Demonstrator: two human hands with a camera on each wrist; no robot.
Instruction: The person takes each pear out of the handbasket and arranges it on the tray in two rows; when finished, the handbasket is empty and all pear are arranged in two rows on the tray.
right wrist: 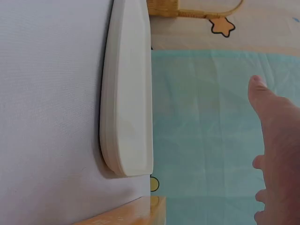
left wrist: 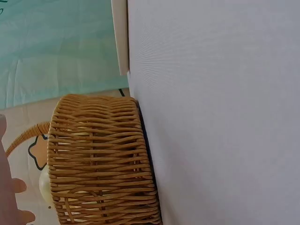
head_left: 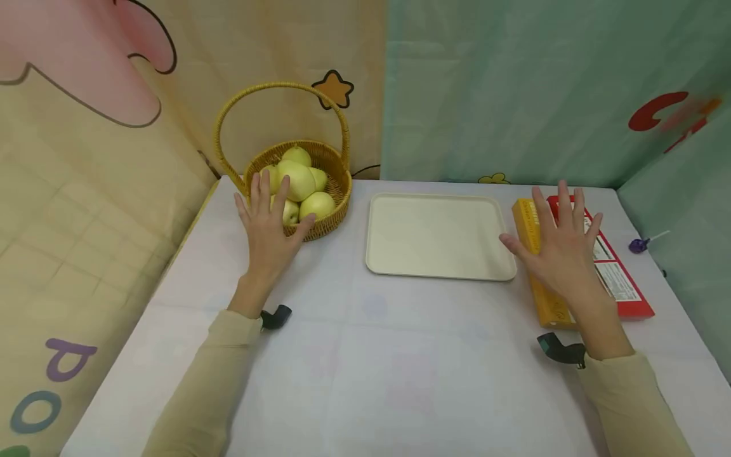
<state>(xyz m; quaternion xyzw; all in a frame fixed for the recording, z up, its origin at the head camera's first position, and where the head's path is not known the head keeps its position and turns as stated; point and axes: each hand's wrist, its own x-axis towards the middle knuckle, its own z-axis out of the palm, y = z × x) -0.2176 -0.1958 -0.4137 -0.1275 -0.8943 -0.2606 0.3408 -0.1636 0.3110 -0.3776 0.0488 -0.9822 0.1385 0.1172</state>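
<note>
**Left hand point(head_left: 268, 231) before the basket point(head_left: 331, 222), right hand point(head_left: 565, 254) over the yellow box point(head_left: 545, 298); neither grips anything**

At far left, a cream curtain point(head_left: 114, 209) carries a purple letter point(head_left: 71, 358) and, below it, a blue ring-shaped one point(head_left: 35, 411). Beside it begins the table point(head_left: 371, 368), covered in white. The left hand comes out of a beige sleeve point(head_left: 200, 393), with a dark device point(head_left: 276, 317) at the wrist. Its fingers are straight and spread, the thumb well away from them. In the head view it overlaps the front left of the basket, which stands upright on the far left part of the table, its tall handle point(head_left: 280, 84) arching above. The left wrist view shows the hand raised off the table, background showing between it and the woven wall. The fruit point(head_left: 297, 181), pale yellow-green, is piled inside the basket, some of it partly hidden.

Right of the basket, the cream tray point(head_left: 440, 235) lies flat near the table's back edge, in front of a green curtain point(head_left: 497, 82). The yellow box lies just beside the tray, and the red box point(head_left: 636, 308) lies to its right; I cannot tell whether the boxes touch. The right hand, raised above the table, hides part of both, its fingers likewise spread. A second dark device point(head_left: 562, 350) sits at its wrist. Near the table's right edge lies a purple lollipop point(head_left: 638, 245).
</note>
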